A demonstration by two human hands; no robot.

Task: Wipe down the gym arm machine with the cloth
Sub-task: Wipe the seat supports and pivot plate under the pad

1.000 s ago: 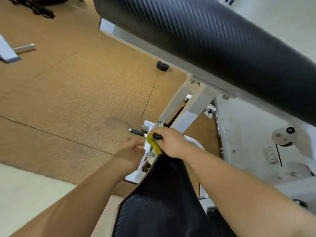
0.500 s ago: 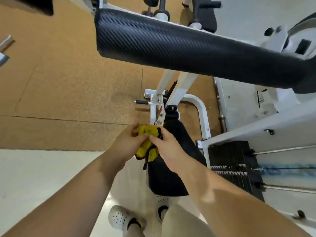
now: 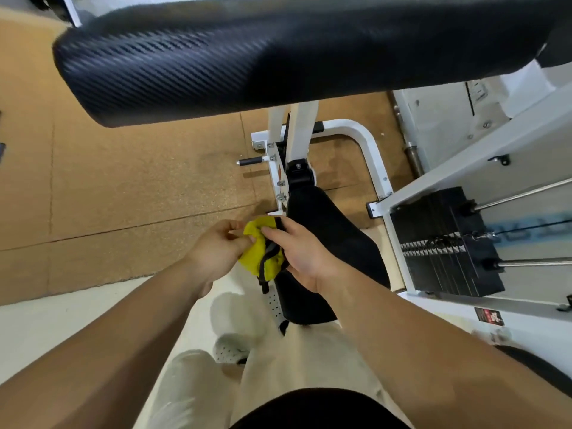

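Both hands hold the bunched yellow cloth just left of the black seat pad: left hand pinches its left edge, right hand grips its right side and dark trim. White frame upright rises behind the seat pad; arm pad spans above it; weight stack sits to its right.

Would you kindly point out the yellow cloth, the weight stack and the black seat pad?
yellow cloth (image 3: 251,256): head view, lower yellow fold.
weight stack (image 3: 439,243): head view, plate tops.
black seat pad (image 3: 328,239): head view, middle.
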